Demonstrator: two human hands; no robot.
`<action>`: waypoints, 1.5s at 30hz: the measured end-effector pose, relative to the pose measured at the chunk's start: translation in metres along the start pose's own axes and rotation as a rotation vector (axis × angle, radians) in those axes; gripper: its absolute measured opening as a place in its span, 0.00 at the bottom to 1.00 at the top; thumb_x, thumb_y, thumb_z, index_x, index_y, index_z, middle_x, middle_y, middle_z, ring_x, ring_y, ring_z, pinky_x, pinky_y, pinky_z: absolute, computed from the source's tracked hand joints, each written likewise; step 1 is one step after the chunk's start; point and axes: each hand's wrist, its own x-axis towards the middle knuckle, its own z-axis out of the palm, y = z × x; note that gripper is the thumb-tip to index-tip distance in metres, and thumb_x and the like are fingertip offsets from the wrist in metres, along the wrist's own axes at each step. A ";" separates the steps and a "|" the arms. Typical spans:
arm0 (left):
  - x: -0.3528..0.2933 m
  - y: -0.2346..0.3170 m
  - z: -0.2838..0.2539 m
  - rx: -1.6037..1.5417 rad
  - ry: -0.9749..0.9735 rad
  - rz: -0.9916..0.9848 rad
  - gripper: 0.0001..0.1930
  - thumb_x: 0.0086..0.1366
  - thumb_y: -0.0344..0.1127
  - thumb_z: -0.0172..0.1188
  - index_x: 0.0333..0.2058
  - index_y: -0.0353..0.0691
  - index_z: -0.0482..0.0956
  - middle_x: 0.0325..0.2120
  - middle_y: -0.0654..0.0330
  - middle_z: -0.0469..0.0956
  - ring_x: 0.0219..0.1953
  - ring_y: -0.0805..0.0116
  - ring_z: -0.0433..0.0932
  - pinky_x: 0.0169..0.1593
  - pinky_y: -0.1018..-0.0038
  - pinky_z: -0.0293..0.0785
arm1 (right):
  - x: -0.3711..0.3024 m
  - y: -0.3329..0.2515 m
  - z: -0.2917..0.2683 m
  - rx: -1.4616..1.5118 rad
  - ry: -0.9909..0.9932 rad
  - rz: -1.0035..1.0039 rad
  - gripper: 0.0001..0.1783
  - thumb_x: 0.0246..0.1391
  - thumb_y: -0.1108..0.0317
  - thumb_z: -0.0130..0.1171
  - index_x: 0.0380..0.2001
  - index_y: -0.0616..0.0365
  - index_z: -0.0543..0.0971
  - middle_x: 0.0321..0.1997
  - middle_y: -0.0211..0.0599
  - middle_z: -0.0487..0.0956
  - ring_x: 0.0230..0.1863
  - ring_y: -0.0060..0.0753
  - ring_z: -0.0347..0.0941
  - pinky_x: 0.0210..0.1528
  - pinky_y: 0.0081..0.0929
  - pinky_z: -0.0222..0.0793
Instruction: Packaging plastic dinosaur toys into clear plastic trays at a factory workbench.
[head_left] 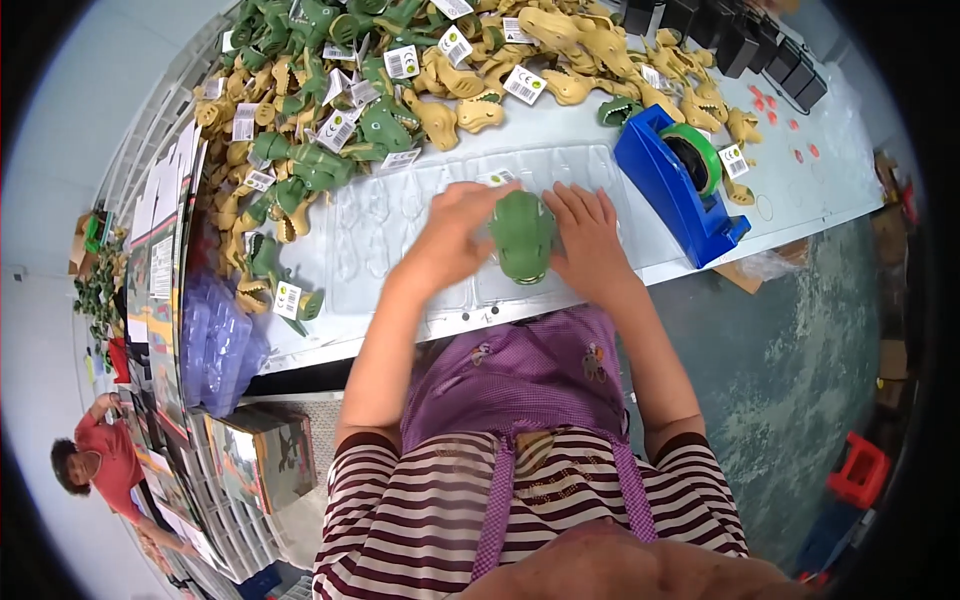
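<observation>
1. Our left hand [455, 240] is on the left side of a green toy dinosaur [522, 238], its fingers bent toward the toy. They reach the toy's edge, but we cannot tell if they grip it.
2. Our right hand [592, 240] is on the other side, palm down, with its fingers long and a little apart. Its thumb is close to the toy.
3. The green toy is between our two hands, over a clear plastic tray [362, 262] with bumpy shapes in it.
4. The tray lies on a white desk [805, 195], close to our purple apron [520, 365].
5. Just right of the tray is a blue tape dispenser [650, 170] with a roll of green tape [710, 165].
6. Past the tray and along its left side, we see a big pile of green and tan toy dinosaurs [435, 125]. Many have white tags [524, 84].
7. At the far right are black blocks [737, 50] and little red bits [770, 104].
8. Off to the left, a person in a red shirt [108, 455] is by some shelves. A red stool [862, 470] is on the green floor [780, 345] at our right.
</observation>
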 end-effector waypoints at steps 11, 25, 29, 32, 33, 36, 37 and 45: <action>0.093 -0.092 -0.038 1.250 0.074 -0.084 0.20 0.51 0.27 0.53 0.46 0.48 0.70 0.42 0.63 0.73 0.56 0.58 0.63 0.60 0.42 0.41 | 0.005 -0.001 0.003 -0.002 -0.070 0.010 0.36 0.40 0.63 0.61 0.54 0.59 0.64 0.60 0.42 0.61 0.64 0.43 0.50 0.67 0.48 0.32; 0.102 -0.117 -0.038 1.051 0.191 -0.026 0.15 0.54 0.32 0.52 0.41 0.55 0.75 0.42 0.66 0.69 0.52 0.60 0.64 0.60 0.41 0.40 | 0.007 0.002 0.010 -0.049 -0.008 -0.028 0.30 0.43 0.52 0.61 0.50 0.54 0.71 0.58 0.44 0.64 0.61 0.46 0.53 0.64 0.49 0.35; 0.101 -0.112 -0.058 0.682 0.407 0.026 0.16 0.49 0.30 0.57 0.38 0.58 0.79 0.47 0.66 0.71 0.54 0.58 0.62 0.62 0.44 0.34 | 0.007 0.002 0.008 -0.110 -0.032 -0.067 0.28 0.45 0.53 0.60 0.49 0.53 0.72 0.60 0.44 0.63 0.61 0.46 0.52 0.64 0.48 0.34; 0.086 -0.096 -0.093 0.167 0.386 -0.156 0.17 0.55 0.33 0.59 0.45 0.44 0.73 0.47 0.56 0.72 0.48 0.59 0.69 0.55 0.58 0.58 | 0.007 0.002 0.004 -0.086 -0.061 -0.066 0.25 0.47 0.54 0.58 0.49 0.53 0.73 0.60 0.43 0.63 0.63 0.44 0.52 0.65 0.46 0.31; 0.080 -0.101 -0.100 -0.165 0.430 -0.310 0.21 0.55 0.37 0.62 0.48 0.38 0.72 0.43 0.54 0.76 0.43 0.62 0.74 0.49 0.71 0.68 | 0.008 0.002 0.003 -0.074 -0.067 -0.064 0.24 0.48 0.55 0.58 0.48 0.53 0.73 0.60 0.42 0.63 0.63 0.41 0.52 0.65 0.45 0.30; 0.059 -0.104 -0.107 -0.203 0.592 0.040 0.13 0.62 0.32 0.53 0.45 0.36 0.73 0.41 0.59 0.75 0.43 0.69 0.73 0.45 0.73 0.70 | 0.007 0.002 0.002 -0.068 -0.087 -0.063 0.23 0.49 0.56 0.58 0.48 0.52 0.74 0.60 0.40 0.64 0.64 0.37 0.53 0.66 0.42 0.27; 0.054 -0.101 -0.104 -0.533 0.592 0.006 0.13 0.62 0.34 0.53 0.44 0.35 0.72 0.41 0.58 0.74 0.42 0.69 0.73 0.44 0.73 0.70 | 0.007 0.002 0.001 -0.074 -0.100 -0.065 0.23 0.49 0.56 0.58 0.48 0.52 0.74 0.60 0.39 0.65 0.64 0.35 0.53 0.66 0.41 0.27; -0.003 -0.066 -0.082 -1.276 0.476 0.011 0.10 0.66 0.36 0.47 0.43 0.40 0.66 0.54 0.42 0.62 0.55 0.47 0.65 0.52 0.54 0.71 | 0.004 0.004 0.008 -0.057 -0.067 -0.027 0.27 0.46 0.56 0.61 0.50 0.53 0.72 0.60 0.38 0.64 0.64 0.36 0.52 0.66 0.39 0.26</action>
